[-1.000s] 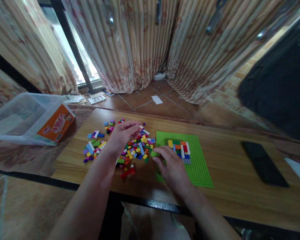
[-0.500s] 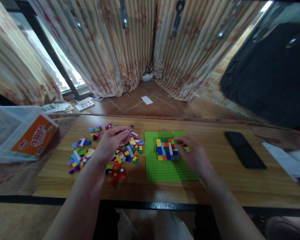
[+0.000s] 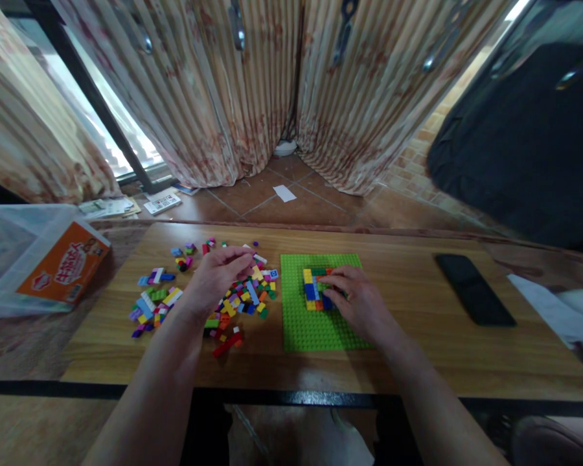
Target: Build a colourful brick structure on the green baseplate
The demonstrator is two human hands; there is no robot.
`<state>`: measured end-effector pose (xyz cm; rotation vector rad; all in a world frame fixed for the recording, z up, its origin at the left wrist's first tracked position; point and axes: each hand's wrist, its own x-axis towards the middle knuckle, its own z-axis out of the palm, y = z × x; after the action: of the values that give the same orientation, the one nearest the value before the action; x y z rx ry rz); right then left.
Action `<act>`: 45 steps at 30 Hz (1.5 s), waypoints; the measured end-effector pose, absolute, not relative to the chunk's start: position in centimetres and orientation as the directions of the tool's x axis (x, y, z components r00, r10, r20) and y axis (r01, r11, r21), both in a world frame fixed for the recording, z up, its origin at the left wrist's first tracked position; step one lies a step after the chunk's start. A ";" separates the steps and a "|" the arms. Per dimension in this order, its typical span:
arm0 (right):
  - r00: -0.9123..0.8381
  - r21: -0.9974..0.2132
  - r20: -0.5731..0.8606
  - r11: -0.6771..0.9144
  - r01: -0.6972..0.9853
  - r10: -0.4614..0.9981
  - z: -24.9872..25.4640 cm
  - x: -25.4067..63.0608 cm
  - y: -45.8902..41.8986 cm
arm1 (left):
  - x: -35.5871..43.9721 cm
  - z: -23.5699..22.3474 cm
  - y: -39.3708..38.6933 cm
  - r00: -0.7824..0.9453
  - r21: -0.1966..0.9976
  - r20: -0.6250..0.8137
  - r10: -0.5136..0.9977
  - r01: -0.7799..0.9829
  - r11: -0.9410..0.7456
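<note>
My right hand (image 3: 357,299) is over the block of coloured toy bricks (image 3: 309,292) built on the green baseplate (image 3: 304,333). Its thumb and fingers pinch a lime-green toy brick (image 3: 322,286), mostly covered by the fingertips, against the top of the block. The hand hides the block's right part. My left hand (image 3: 221,272) hovers at the loose pile of toy bricks (image 3: 252,294), thumb and forefinger pressed together. Whatever lies between those fingertips, if anything, is too small to tell.
More loose bricks (image 3: 148,307) lie at the left of the wooden table (image 3: 408,362). Beyond its left end stands a clear plastic tub (image 3: 19,220) with an orange label. A black phone (image 3: 475,289) and white paper (image 3: 544,307) lie to the right.
My right hand has moved left over the block with the lime-green toy brick, now covering more of the block. The left hand has stayed almost still.
</note>
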<state>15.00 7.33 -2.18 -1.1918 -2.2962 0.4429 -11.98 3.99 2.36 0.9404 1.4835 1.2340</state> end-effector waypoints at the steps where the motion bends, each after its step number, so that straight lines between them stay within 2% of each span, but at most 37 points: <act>1: -0.484 -0.498 0.291 0.563 0.660 0.825 -2.2 15.0 7.4 | -12.0 2.4 4.0 -0.242 0.982 -0.185 0.952 0.000 0.191; 5: -0.498 -0.471 0.297 0.579 0.666 0.815 -2.1 14.8 7.4 | -12.2 2.2 4.0 -0.217 0.984 -0.161 0.963 0.044 0.174; 13: -0.564 -0.278 0.254 0.617 0.736 0.786 -2.3 14.4 6.9 | -12.3 1.7 4.2 -0.193 0.979 -0.174 0.966 0.072 0.191; 17: -0.568 -0.237 0.239 0.615 0.752 0.787 -2.3 14.2 6.7 | -12.3 1.7 4.2 -0.164 0.978 -0.161 0.973 0.105 0.179; 23: -0.543 -0.274 0.274 0.606 0.747 0.794 -2.3 13.9 6.7 | -12.3 1.5 4.2 -0.160 0.977 -0.154 0.975 0.123 0.174; 26: -0.509 -0.363 0.317 0.598 0.715 0.800 -2.3 14.1 6.8 | -12.4 1.3 4.2 -0.151 0.975 -0.143 0.978 0.146 0.166; 30: -0.356 -0.540 0.368 0.509 0.670 0.859 -2.0 14.6 7.2 | -12.4 1.2 4.2 -0.162 0.977 -0.142 0.977 0.134 0.164; 33: -0.195 -0.606 0.364 0.391 0.693 0.911 -2.0 14.8 7.6 | -12.3 1.3 4.3 -0.167 0.980 -0.156 0.974 0.101 0.174; 36: -0.108 -0.592 0.348 0.308 0.745 0.931 -2.7 14.5 7.9 | -12.2 1.4 4.3 -0.170 0.980 -0.156 0.973 0.098 0.174; 41: -0.118 -0.469 0.362 0.290 0.834 0.925 -4.7 13.6 8.0 | -12.4 1.3 4.2 -0.197 0.981 -0.149 0.969 0.092 0.170; 45: -0.124 -0.437 0.341 0.273 0.857 0.932 -5.6 13.4 7.7 | -12.7 1.2 4.3 -0.205 0.986 -0.149 0.967 0.038 0.160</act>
<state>13.43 7.70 -5.59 -1.6049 -2.0005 0.1782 -12.66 4.28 1.19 1.0288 1.4672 1.2095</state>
